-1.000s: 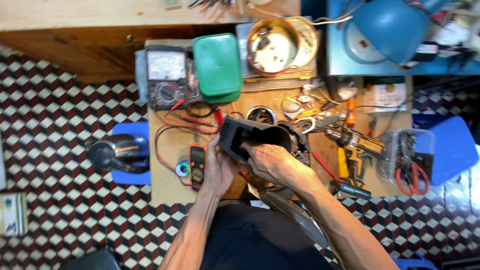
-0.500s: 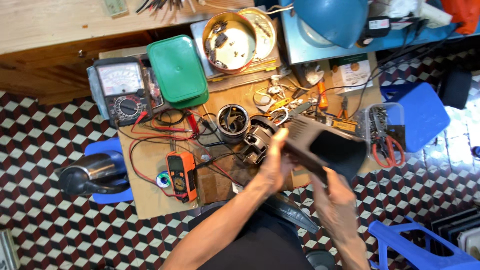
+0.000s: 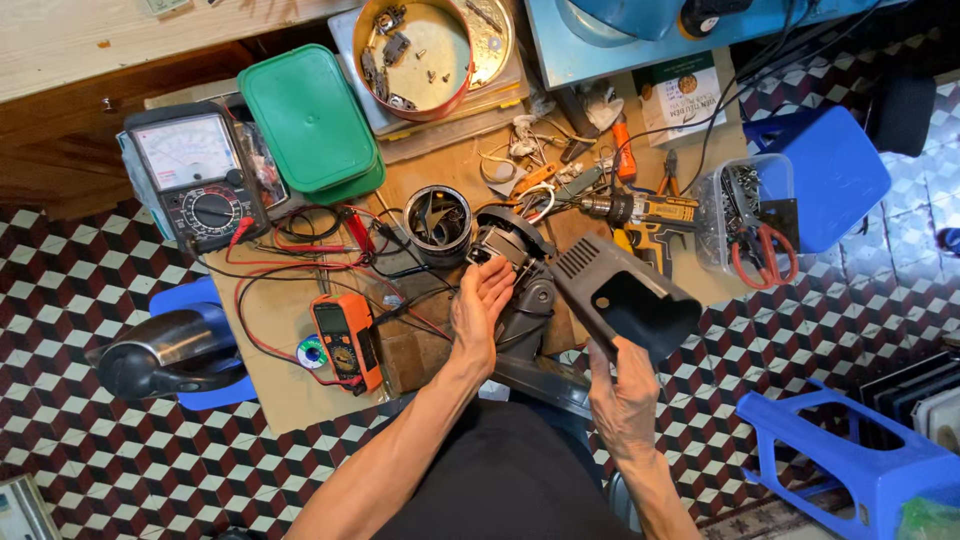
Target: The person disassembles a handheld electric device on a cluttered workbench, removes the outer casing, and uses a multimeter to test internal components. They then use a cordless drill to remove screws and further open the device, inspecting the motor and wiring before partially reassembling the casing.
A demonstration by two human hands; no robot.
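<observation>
My right hand (image 3: 622, 392) grips a dark grey plastic housing cover (image 3: 622, 293) with vent slots, held off the right edge of the workboard. With fingers spread, my left hand (image 3: 478, 310) rests on the exposed motor assembly (image 3: 512, 262) of the opened power tool, in the middle of the wooden workboard (image 3: 290, 370). A round metal motor part (image 3: 437, 222) lies just above and to the left of the left hand.
An orange multimeter (image 3: 345, 340) with red and black leads and an analogue meter (image 3: 197, 182) lie at left. Green box (image 3: 309, 122), tin of screws (image 3: 417, 45), cordless drill (image 3: 640, 212), clear tub with scissors (image 3: 752, 218), blue stools (image 3: 838, 172), kettle (image 3: 165, 350).
The grey cover, held over the tool a second ago, has been lifted off and carried right by my right hand. My left hand now lies on the bared motor. The view has shifted.
</observation>
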